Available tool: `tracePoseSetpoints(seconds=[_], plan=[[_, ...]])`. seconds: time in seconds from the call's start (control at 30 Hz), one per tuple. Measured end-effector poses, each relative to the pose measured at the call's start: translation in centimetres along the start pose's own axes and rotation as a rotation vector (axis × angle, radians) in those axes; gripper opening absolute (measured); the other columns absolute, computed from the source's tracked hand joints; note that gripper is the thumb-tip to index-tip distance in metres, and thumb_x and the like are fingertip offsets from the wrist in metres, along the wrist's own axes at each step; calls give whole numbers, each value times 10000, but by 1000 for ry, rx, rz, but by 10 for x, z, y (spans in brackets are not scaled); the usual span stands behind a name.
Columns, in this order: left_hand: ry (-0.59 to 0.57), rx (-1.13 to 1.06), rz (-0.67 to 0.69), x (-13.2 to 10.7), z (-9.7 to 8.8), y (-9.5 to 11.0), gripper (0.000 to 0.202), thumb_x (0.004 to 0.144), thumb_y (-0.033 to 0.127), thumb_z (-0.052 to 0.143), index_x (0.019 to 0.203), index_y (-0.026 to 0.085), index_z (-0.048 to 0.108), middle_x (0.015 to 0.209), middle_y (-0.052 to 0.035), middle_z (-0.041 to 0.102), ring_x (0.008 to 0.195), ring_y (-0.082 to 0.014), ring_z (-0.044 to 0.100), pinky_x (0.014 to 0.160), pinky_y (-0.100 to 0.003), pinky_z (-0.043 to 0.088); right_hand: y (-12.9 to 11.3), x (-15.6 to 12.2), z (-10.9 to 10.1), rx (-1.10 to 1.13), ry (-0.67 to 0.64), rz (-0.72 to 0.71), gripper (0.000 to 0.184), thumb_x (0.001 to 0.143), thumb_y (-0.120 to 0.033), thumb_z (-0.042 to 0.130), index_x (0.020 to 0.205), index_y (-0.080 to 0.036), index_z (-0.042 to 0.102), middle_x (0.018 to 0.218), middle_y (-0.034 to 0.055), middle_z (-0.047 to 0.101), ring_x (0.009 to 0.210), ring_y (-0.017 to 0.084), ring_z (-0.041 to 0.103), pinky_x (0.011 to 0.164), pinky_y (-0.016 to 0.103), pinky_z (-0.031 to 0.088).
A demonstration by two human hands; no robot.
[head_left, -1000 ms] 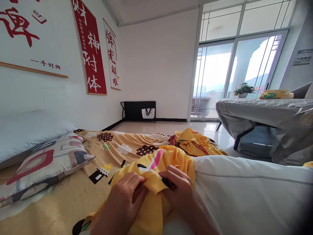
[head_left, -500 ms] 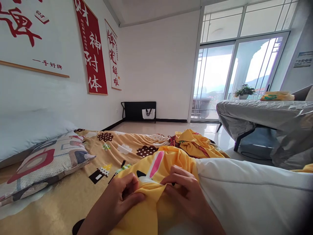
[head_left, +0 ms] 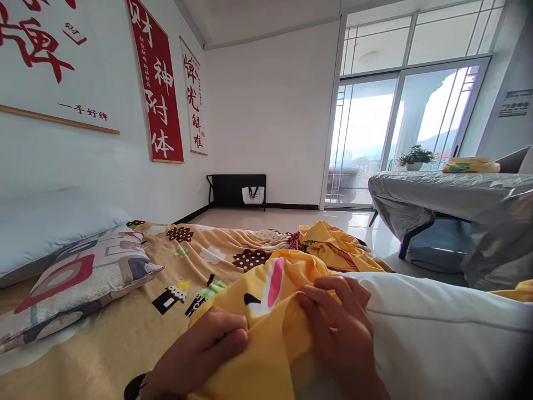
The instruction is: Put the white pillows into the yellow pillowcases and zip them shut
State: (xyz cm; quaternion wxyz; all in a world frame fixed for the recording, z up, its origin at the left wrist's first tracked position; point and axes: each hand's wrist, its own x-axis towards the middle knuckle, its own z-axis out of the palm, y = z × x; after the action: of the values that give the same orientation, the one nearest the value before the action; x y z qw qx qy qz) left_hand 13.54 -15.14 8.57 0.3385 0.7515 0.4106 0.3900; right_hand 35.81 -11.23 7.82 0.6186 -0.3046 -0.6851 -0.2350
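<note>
A yellow cover (head_left: 266,311) with a white and pink rabbit print lies bunched over one end of a white duvet (head_left: 433,333) on the bed. My left hand (head_left: 204,355) pinches a fold of the yellow cover at its left side. To its right, at the edge where the yellow cloth meets the white duvet, my right hand (head_left: 339,328) grips the cover with curled fingers. The two hands are a short way apart, with the gathered cloth between them.
A tan patterned sheet (head_left: 200,255) covers the bed. A patterned pillow (head_left: 79,275) and a white pillow (head_left: 50,228) lie at the left by the wall. A covered grey table (head_left: 449,194) stands at the right, glass doors (head_left: 395,128) behind it.
My right hand has slid right along the yellow cover to the edge of the white duvet. My left hand has dropped lower. The cloth between them is spread wider.
</note>
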Motion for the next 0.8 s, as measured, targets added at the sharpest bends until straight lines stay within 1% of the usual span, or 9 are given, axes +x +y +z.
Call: tracePoseSetpoints(seconds=[0.1, 0.17, 0.27, 0.33, 0.4, 0.47, 0.57, 0.7, 0.8], plan=[[131, -194, -170, 4, 5, -9, 396, 722, 551, 655, 604, 175, 619, 603, 14, 537, 593, -126, 460, 546, -222, 371, -3, -2, -2, -114, 87, 54, 46, 858, -206, 594, 862, -201, 639, 876, 55, 587, 825, 190, 553, 790, 366, 401], [277, -354, -277, 8, 8, -12, 411, 634, 572, 723, 664, 165, 674, 662, 3, 589, 630, -135, 504, 565, -221, 399, -11, -4, -9, -117, 103, 46, 38, 836, -193, 625, 872, -203, 633, 876, 57, 590, 808, 184, 565, 767, 345, 433], [385, -606, -405, 13, 12, -12, 471, 516, 551, 808, 768, 166, 705, 703, -3, 619, 663, -143, 551, 589, -219, 432, -27, -10, -13, 51, -106, -31, 100, 835, -131, 606, 899, -205, 631, 803, 32, 620, 717, 143, 584, 687, 266, 468], [342, -711, -422, 14, 14, -11, 479, 482, 519, 839, 772, 168, 690, 677, 6, 606, 648, -133, 551, 594, -211, 436, -37, -16, -6, 159, -201, -28, 180, 862, -130, 557, 1026, -178, 615, 797, 35, 648, 693, 127, 607, 640, 224, 477], [275, -726, -387, 13, 16, -10, 459, 484, 500, 846, 729, 160, 658, 657, 17, 580, 622, -111, 523, 587, -196, 418, -42, -22, 7, 216, -196, 42, 195, 896, -166, 495, 1057, -163, 606, 757, 35, 643, 650, 124, 609, 570, 206, 461], [221, -684, -348, 13, 18, -10, 445, 513, 498, 836, 688, 151, 621, 637, 31, 537, 601, -89, 475, 571, -179, 383, -43, -26, 18, 268, -218, 102, 189, 918, -223, 447, 926, -181, 631, 683, 27, 605, 589, 128, 582, 511, 210, 429], [172, -631, -326, 13, 21, -10, 439, 544, 507, 815, 671, 148, 598, 630, 39, 485, 602, -84, 429, 560, -180, 343, -40, -25, 21, 349, -350, 116, 243, 913, -265, 452, 743, -192, 610, 648, 29, 576, 570, 133, 556, 503, 214, 411], [169, -641, -339, 15, 19, -12, 452, 520, 512, 821, 695, 152, 611, 665, 26, 504, 639, -103, 436, 581, -196, 341, -35, -20, 16, 404, -404, 130, 255, 903, -203, 465, 665, -184, 552, 625, 8, 577, 530, 98, 523, 500, 191, 382], [163, -613, -318, 13, 13, -14, 432, 534, 500, 818, 706, 154, 627, 675, 28, 509, 641, -99, 431, 578, -194, 327, -35, -19, 14, 422, -438, 93, 227, 899, -167, 472, 692, -182, 564, 634, -7, 596, 545, 85, 538, 531, 182, 382]])
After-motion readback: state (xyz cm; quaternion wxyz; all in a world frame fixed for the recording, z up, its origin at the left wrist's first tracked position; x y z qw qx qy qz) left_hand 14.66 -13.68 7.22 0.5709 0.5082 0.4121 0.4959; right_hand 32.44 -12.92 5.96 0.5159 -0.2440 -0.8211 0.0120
